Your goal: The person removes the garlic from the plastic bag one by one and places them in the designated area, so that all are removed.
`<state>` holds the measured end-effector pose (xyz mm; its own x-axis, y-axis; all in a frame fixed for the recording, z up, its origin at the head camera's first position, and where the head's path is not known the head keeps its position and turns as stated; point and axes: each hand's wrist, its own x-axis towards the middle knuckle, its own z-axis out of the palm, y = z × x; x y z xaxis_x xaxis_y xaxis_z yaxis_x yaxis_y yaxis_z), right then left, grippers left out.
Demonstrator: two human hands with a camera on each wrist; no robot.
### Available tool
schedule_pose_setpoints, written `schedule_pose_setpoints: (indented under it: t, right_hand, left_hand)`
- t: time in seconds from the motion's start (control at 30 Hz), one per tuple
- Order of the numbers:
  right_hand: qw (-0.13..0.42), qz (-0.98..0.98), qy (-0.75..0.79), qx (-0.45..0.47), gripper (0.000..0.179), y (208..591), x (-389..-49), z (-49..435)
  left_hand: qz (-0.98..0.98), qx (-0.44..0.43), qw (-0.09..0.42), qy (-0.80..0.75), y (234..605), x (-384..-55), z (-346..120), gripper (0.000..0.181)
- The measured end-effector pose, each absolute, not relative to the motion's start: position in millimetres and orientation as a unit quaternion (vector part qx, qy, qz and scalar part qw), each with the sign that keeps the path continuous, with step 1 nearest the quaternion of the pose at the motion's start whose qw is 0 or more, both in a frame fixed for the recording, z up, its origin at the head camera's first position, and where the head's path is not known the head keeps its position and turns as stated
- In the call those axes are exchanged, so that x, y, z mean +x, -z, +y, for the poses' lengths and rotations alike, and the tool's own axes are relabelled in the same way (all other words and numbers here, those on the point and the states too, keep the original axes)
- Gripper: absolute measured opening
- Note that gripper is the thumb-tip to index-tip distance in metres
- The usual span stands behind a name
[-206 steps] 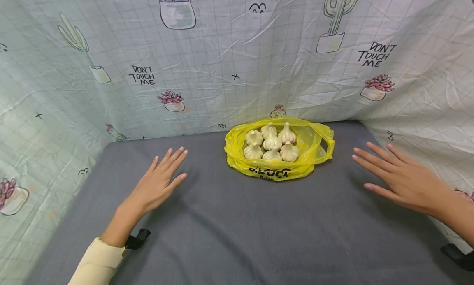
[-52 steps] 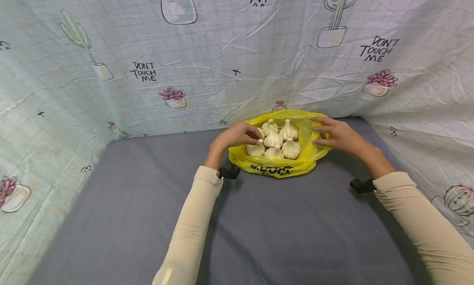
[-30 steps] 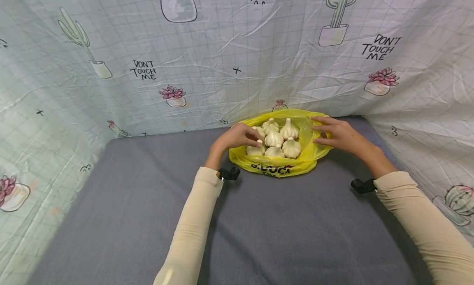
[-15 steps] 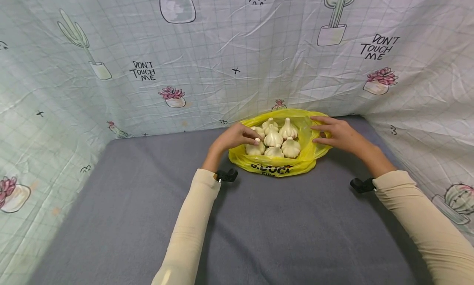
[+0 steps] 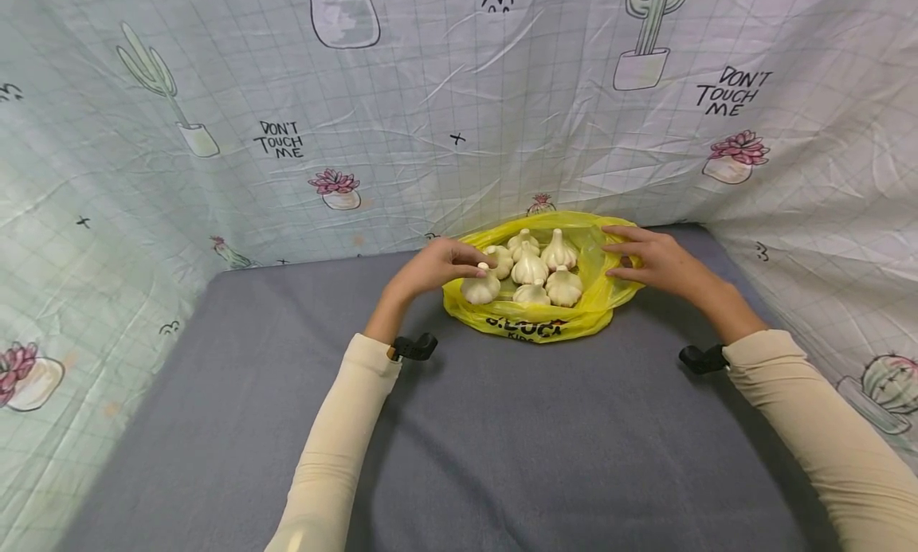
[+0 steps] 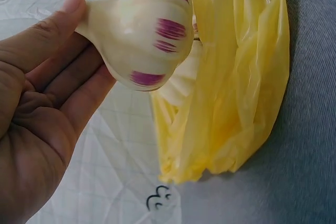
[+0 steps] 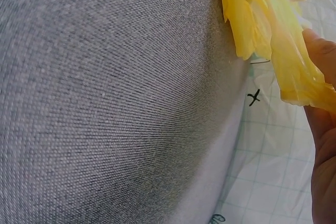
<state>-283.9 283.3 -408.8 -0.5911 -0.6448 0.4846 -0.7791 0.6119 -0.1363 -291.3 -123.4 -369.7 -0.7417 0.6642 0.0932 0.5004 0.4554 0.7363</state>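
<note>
My left hand (image 5: 430,267) pinches a garlic bulb (image 5: 480,287) by its stem, at the left rim of a yellow plastic bag (image 5: 552,326). In the left wrist view, thumb and fingers of the left hand (image 6: 42,108) hold that cream garlic bulb (image 6: 139,35), streaked purple, beside the bag (image 6: 252,72). Several other garlic bulbs (image 5: 529,267) sit in the bag's mouth. At the bag's right end my right hand (image 5: 663,261) grips the plastic. Close up in the right wrist view, yellow plastic (image 7: 291,56) lies between the thumb and fingers of the right hand (image 7: 325,174).
The bag rests near the back edge of a table covered in grey cloth (image 5: 545,432). Behind and at both sides hangs a pale curtain (image 5: 430,82) printed with cacti. A black strap device (image 5: 416,346) is on the left wrist.
Both hands have come from the sides to the bag. The left hand has taken the front-left bulb and just raised it a little toward the left; the right hand keeps its place.
</note>
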Motion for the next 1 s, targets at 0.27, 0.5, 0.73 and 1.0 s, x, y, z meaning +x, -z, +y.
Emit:
schedule_pose_setpoints:
  t: [0.27,0.5,0.73,1.0]
  right_hand:
    - [0.202,-0.871,-0.174,0.413,0.048,409,-285,283]
    - [0.206,-0.870,-0.177,0.412,0.048,408,-283,282]
    - [0.200,-0.873,-0.175,0.409,0.048,408,-283,282]
    - [0.198,-0.875,-0.171,0.407,0.048,408,-283,283]
  left_hand:
    - [0.847,0.370,0.099,-0.369,364,-281,-132,0.024]
    - [0.840,0.384,0.087,-0.373,360,-273,-136,0.022]
    - [0.839,0.375,0.096,-0.382,358,-264,-143,0.019]
    - [0.850,0.365,0.083,-0.370,356,-257,-151,0.022]
